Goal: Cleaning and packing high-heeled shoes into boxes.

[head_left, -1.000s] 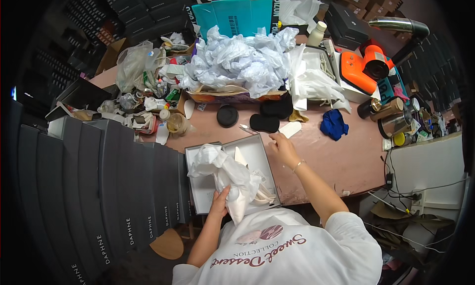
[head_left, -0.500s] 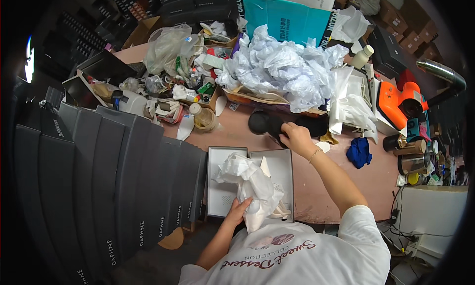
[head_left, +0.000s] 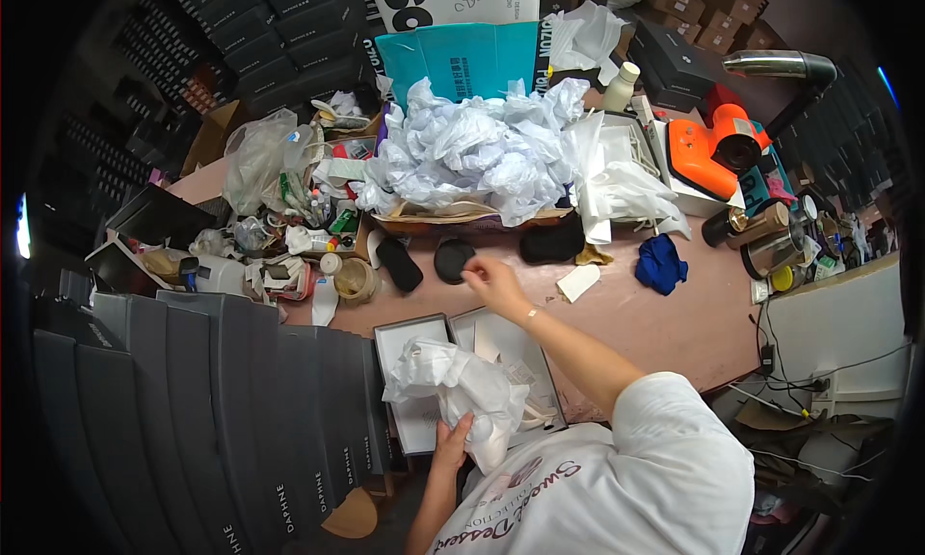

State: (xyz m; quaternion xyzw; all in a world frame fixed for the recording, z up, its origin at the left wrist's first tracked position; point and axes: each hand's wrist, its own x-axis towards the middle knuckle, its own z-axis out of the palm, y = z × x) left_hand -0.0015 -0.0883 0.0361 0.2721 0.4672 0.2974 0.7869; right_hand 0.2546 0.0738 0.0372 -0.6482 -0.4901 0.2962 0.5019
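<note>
The left hand (head_left: 453,439) grips crumpled white tissue paper (head_left: 453,386) lying in an open white box (head_left: 424,382) at the counter's (head_left: 655,314) near edge. The right hand (head_left: 493,280), fingers pinched narrow, touches a round black pad (head_left: 451,258) mid-counter, beside a black oblong pad (head_left: 398,264) and below heaped white paper (head_left: 472,150).

white short-sleeved T-shirt (head_left: 617,478) | dark red script print | thin bracelet (head_left: 529,313), possibly metal

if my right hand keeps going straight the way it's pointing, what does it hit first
Most likely the round black pad just beyond your right hand; the fingertips look almost on it already. Behind that lies the heap of crumpled white paper. Depth is hard to judge here.
</note>
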